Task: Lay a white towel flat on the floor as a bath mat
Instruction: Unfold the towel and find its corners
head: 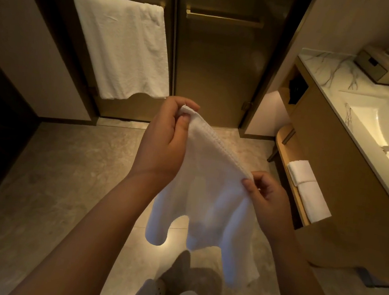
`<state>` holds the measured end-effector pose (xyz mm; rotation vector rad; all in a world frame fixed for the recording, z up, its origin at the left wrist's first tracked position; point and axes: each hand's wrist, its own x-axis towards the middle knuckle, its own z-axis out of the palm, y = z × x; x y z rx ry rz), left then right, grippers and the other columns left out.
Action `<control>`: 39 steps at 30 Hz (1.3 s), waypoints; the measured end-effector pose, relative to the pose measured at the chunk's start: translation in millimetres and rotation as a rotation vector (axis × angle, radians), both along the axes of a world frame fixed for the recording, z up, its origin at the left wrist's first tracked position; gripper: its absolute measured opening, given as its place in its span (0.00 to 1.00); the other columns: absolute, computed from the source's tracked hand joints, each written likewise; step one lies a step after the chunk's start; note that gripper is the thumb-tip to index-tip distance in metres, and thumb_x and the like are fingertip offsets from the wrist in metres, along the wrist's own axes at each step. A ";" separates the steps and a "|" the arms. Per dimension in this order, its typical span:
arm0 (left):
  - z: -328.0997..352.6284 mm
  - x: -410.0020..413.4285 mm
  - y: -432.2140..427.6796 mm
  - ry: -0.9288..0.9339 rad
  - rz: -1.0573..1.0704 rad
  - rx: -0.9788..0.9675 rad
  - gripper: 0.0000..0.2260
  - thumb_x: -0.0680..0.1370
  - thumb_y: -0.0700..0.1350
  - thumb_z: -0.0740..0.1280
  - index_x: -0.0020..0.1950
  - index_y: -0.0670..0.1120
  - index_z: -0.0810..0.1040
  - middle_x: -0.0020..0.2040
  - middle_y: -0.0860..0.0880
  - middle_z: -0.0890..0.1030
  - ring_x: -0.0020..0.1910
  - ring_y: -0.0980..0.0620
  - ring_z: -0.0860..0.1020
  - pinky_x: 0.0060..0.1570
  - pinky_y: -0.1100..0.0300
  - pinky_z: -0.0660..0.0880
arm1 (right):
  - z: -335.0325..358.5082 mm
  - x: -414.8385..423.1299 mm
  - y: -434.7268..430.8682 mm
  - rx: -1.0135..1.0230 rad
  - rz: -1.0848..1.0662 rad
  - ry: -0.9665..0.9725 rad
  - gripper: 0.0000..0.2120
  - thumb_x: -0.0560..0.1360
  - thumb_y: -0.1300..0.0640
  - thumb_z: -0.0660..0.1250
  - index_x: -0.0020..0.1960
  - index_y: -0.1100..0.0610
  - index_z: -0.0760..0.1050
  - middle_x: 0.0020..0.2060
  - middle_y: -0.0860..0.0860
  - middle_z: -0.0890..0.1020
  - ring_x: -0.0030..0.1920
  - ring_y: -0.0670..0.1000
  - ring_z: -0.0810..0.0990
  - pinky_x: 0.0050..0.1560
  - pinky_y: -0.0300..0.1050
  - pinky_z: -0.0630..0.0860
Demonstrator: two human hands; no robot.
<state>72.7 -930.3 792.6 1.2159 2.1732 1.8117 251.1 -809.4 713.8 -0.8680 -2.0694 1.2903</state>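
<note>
Your left hand (163,141) pinches one top corner of the towel (210,197), your right hand (263,198) pinches the other; the towel hangs in the air above the floor (65,181), in front of the door (211,65)

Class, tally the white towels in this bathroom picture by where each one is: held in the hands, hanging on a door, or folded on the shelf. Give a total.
Held by the left hand and right hand: 1, the held towel
Hanging on a door: 1, the hanging towel
Folded on the shelf: 1 folded towel, as far as the view shows
Total: 3
</note>
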 end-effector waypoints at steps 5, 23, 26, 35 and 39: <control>-2.4 -2.6 -1.7 -0.007 0.028 -0.064 0.08 0.79 0.46 0.55 0.53 0.55 0.71 0.42 0.63 0.75 0.41 0.62 0.74 0.36 0.66 0.71 | 18.3 -3.8 -0.3 0.122 -0.118 0.159 0.05 0.77 0.50 0.62 0.45 0.43 0.76 0.39 0.42 0.80 0.41 0.44 0.79 0.41 0.40 0.77; -7.9 22.5 -5.0 0.186 -0.155 -0.186 0.04 0.76 0.53 0.64 0.46 0.54 0.75 0.36 0.64 0.72 0.39 0.68 0.72 0.38 0.77 0.65 | 72.1 -37.6 -24.1 0.426 0.054 0.118 0.02 0.74 0.52 0.68 0.46 0.48 0.78 0.37 0.40 0.79 0.42 0.41 0.78 0.39 0.32 0.75; -5.1 22.7 -5.0 0.206 -0.131 -0.135 0.03 0.75 0.52 0.64 0.45 0.54 0.74 0.37 0.64 0.72 0.39 0.67 0.72 0.38 0.76 0.65 | 71.1 -37.6 -24.6 0.394 0.065 0.141 0.03 0.73 0.50 0.68 0.47 0.48 0.79 0.38 0.40 0.80 0.42 0.41 0.79 0.39 0.33 0.75; 4.4 10.0 -15.6 0.140 0.000 0.060 0.01 0.76 0.47 0.66 0.45 0.53 0.75 0.40 0.59 0.78 0.41 0.60 0.76 0.38 0.70 0.71 | 6.6 -24.2 -18.1 0.102 0.124 -0.017 0.01 0.73 0.52 0.68 0.43 0.48 0.77 0.38 0.43 0.81 0.42 0.44 0.79 0.43 0.42 0.77; 0.8 -3.4 -22.1 0.147 0.066 0.036 0.01 0.76 0.47 0.66 0.45 0.52 0.75 0.40 0.59 0.78 0.41 0.60 0.76 0.38 0.67 0.71 | -4.6 -16.7 -13.7 -0.052 0.068 0.064 0.03 0.74 0.54 0.69 0.41 0.50 0.78 0.37 0.49 0.81 0.40 0.50 0.80 0.42 0.49 0.79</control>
